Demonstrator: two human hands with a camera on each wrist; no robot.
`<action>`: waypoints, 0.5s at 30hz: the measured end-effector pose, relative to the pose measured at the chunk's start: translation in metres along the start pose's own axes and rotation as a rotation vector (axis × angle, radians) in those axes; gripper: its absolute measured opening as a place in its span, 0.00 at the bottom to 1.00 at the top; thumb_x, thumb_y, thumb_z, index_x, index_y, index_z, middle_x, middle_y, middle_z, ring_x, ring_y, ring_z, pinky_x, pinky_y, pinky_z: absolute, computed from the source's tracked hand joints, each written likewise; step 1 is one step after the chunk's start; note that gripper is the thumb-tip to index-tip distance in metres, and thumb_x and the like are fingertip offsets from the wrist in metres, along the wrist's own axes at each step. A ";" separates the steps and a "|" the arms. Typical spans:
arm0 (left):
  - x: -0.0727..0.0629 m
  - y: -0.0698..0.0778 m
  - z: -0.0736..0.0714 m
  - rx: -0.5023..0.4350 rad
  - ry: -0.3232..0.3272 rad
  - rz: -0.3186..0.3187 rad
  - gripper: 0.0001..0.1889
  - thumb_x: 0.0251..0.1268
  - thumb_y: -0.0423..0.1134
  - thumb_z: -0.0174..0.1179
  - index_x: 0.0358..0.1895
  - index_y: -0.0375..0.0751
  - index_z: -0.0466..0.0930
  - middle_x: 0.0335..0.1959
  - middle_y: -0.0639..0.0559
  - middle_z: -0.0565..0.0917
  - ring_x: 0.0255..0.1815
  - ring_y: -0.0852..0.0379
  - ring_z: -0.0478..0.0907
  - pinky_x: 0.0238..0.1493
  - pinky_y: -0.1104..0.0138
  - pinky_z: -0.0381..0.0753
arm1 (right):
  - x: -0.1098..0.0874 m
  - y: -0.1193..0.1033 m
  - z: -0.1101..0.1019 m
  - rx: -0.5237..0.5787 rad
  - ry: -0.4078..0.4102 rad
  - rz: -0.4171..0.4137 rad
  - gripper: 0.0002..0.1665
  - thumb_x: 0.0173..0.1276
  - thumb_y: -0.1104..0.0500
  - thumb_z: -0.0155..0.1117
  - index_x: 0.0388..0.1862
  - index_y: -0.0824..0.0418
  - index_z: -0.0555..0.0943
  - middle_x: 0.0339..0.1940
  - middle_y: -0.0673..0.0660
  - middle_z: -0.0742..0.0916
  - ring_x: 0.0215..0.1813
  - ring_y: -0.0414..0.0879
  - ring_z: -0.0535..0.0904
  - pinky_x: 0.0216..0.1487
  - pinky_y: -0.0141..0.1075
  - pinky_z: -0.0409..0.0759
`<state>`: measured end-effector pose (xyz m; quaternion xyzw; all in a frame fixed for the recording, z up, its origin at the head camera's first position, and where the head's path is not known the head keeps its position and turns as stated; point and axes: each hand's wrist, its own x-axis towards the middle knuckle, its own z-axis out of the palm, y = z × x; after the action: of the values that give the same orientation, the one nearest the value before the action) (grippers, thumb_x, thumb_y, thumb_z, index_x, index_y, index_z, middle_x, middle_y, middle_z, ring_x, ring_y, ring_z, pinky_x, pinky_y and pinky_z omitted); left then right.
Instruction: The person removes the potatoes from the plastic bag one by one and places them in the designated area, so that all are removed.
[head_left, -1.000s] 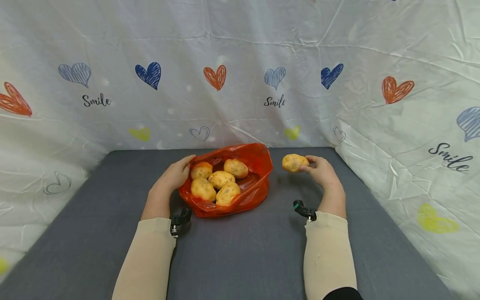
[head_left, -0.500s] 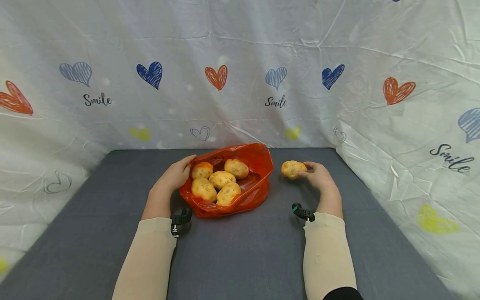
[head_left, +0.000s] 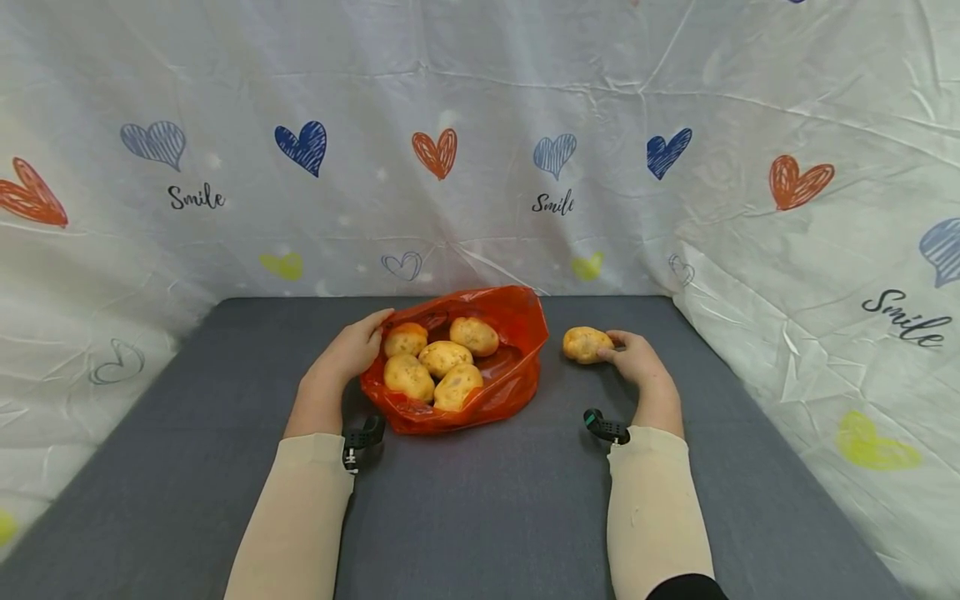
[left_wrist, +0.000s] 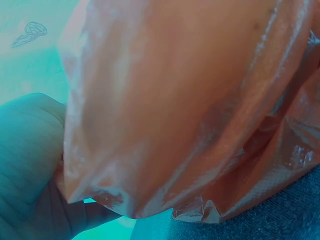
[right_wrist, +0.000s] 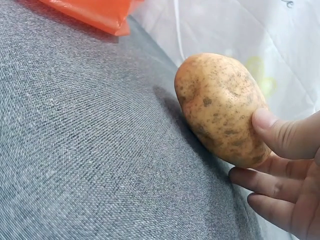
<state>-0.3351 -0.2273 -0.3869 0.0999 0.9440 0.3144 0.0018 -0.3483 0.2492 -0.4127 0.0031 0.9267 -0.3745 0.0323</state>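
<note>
Plainly, five potatoes [head_left: 446, 359] show inside the red bag [head_left: 504, 398].

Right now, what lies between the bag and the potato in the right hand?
Only a narrow strip of gray tabletop lies between the bag and the potato; the head view shows this bare stretch.

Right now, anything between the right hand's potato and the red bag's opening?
Only the right wall of the red bag; nothing else visible. Grey tabletop shows between it and the potato; the right hand is on the potato's other side.
</note>
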 end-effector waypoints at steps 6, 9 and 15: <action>0.000 0.001 0.000 0.005 -0.004 -0.001 0.27 0.84 0.36 0.40 0.82 0.41 0.56 0.78 0.35 0.63 0.77 0.35 0.59 0.76 0.41 0.57 | -0.002 -0.002 -0.001 0.019 -0.011 0.003 0.37 0.82 0.54 0.56 0.80 0.69 0.59 0.78 0.73 0.63 0.78 0.69 0.56 0.76 0.63 0.56; 0.000 0.001 0.000 0.009 -0.005 -0.001 0.27 0.84 0.36 0.40 0.82 0.41 0.56 0.78 0.34 0.63 0.77 0.35 0.60 0.76 0.41 0.57 | -0.001 -0.002 0.000 0.013 -0.009 0.003 0.37 0.82 0.54 0.56 0.80 0.69 0.59 0.79 0.73 0.63 0.79 0.69 0.56 0.76 0.63 0.56; 0.000 0.001 0.000 0.009 -0.007 -0.008 0.27 0.84 0.36 0.40 0.82 0.41 0.56 0.78 0.34 0.63 0.77 0.35 0.60 0.76 0.40 0.57 | -0.003 -0.006 -0.005 0.008 0.012 -0.018 0.37 0.82 0.55 0.56 0.81 0.68 0.58 0.78 0.72 0.66 0.78 0.69 0.58 0.75 0.62 0.58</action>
<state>-0.3347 -0.2263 -0.3862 0.0975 0.9458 0.3096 0.0061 -0.3461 0.2483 -0.4045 -0.0031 0.9254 -0.3783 0.0232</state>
